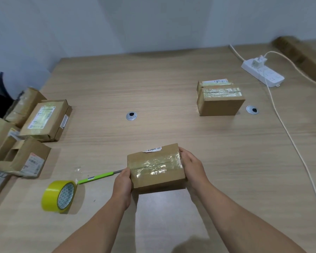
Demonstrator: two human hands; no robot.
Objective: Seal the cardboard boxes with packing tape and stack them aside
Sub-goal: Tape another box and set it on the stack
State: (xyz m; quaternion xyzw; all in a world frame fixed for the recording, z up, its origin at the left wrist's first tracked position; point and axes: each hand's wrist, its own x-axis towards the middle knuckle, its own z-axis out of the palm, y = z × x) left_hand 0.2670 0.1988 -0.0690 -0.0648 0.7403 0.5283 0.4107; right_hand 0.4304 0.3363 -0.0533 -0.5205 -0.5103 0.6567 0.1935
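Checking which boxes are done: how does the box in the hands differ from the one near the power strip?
The held box is gripped at both ends by the left hand and right hand; the far box stands alone, untouched. The held box bears only a torn label scrap; the far box has a larger printed label. Both are brown cardboard with shiny tape over the top seam.

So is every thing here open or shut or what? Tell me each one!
near box: shut, taped over its seam, gripped at its ends by the left hand and right hand.
far box: shut, taped, nobody touching it.
open box: flaps open.
tape roll: on its edge, untouched.
green knife: lying flat beside the roll.
power strip: one white plug in.
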